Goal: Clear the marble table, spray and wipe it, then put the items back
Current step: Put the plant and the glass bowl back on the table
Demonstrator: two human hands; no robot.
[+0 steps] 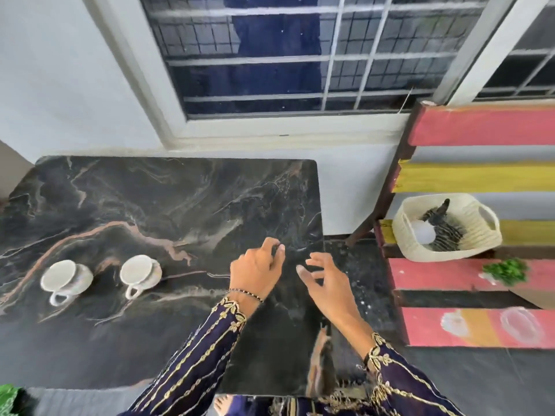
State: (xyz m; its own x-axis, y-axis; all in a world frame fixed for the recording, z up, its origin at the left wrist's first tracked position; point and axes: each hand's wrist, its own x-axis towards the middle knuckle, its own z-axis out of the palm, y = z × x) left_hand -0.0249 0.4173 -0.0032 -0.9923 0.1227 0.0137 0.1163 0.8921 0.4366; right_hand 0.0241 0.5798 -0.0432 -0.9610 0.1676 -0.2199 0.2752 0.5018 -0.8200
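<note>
From the head camera, the marble table (168, 205) fills the left and middle of the picture and stands against a pale wall, under a window (300, 55) with white bars. Its top is a dark slab, almost black, with thin white veins and one wider pinkish-brown band that runs in a curve across the left part; the surface looks smooth and a little glossy, and its far right corner is rounded. Two white cups sit on the left part of the table, both tipped so that the mouths face the camera and the looped handles point to the near side: the left cup (64, 279) and the right cup (139, 273), near each other but not touching. They look like glazed ceramic. Both hands are over the right edge of the table. The left hand (256, 271) has its fingers curled inward, the fingertips close together around something small and dark, which I cannot identify. The right hand (326, 283) is spread with loose fingers and holds nothing. Both sleeves are dark blue with gold embroidery, and the left wrist has a thin beaded bracelet (244, 294). At the right stands a bench (480, 127) of painted wood slats, pink and yellow, with worn paint. On it sits a cream basket (480, 232) of woven rope with handle openings, with a striped cloth inside.
</note>
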